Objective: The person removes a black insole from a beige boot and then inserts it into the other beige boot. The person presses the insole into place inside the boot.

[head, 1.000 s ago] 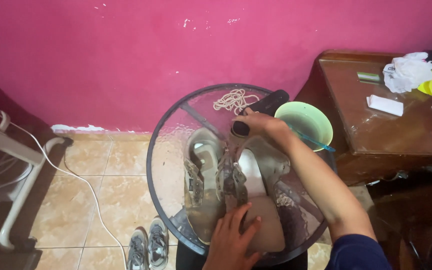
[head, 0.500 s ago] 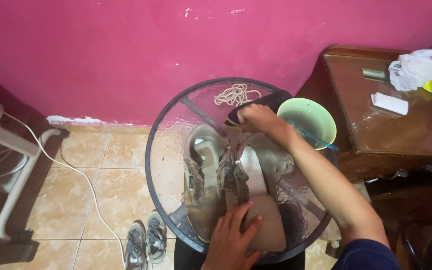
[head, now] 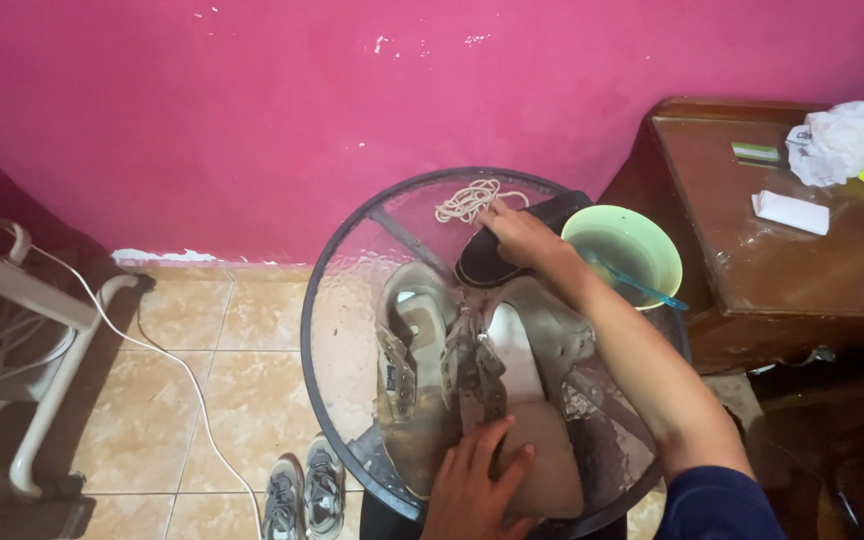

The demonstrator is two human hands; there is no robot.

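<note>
Two worn grey shoes lie side by side on a round glass table (head: 337,300). My left hand (head: 477,485) presses down on the toe of the right shoe (head: 542,345), fingers wrapped over it. The left shoe (head: 407,350) lies untouched beside it. My right hand (head: 520,238) reaches across to the far side of the table and lies over a black object (head: 487,270), gripping it. Its fingertips are right beside a loose bundle of cream laces (head: 467,200).
A green bowl (head: 652,225) with a blue toothbrush (head: 644,288) stands at the table's right edge. A wooden cabinet (head: 752,270) at right holds crumpled tissue (head: 837,140) and a white packet (head: 790,212). Small sneakers (head: 302,490) and a white cable (head: 182,365) lie on the tiled floor.
My right hand has carried the black object down and leftwards, from beside the bowl to the table surface by the laces. My left hand has stayed on the shoe's toe.
</note>
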